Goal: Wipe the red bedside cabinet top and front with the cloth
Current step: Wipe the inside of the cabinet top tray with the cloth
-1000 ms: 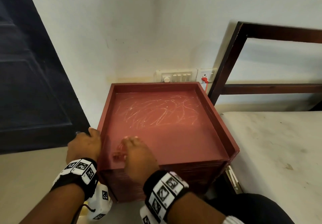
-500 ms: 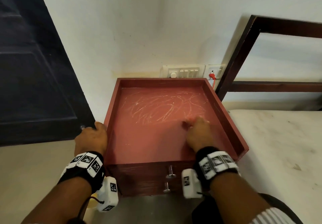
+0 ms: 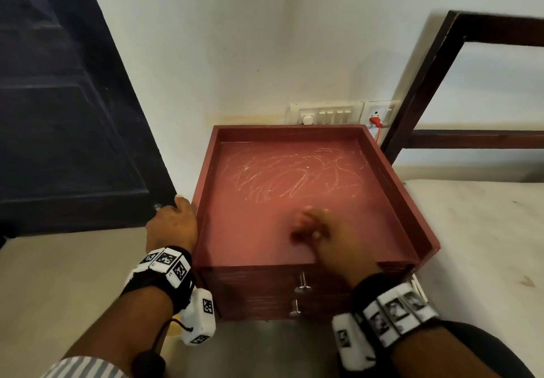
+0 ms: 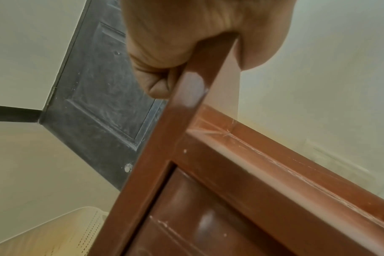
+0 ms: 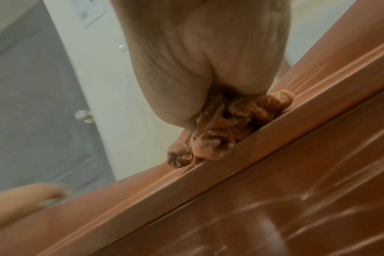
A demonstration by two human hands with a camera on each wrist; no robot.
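Red cabinet stands in the room corner, back edge against the wall, door to its left, bed touching its right side. Left hand grips the cabinet's left rim near the front-left corner, fingers curled on the outside, thumb on the inside. Right hand is on the cabinet top near the front edge, a bit right of centre, blurred; it is bunched round a crumpled reddish-brown cloth that presses on the top at the front lip. Cloth barely shows in the head view, hidden under the hand. Pale scribble marks cover the back half of the top. Two metal knobs stick out of the front, one above the other. Switch panel on the wall just behind the back edge; socket beside it with a red plug and cord dropping at the back-right corner. Dark headboard frame rises right of that corner. Both wrists carry bands with black-and-white square markers; no readable text anywhere. Perforated pale object sits low left of the cabinet; cannot tell what.
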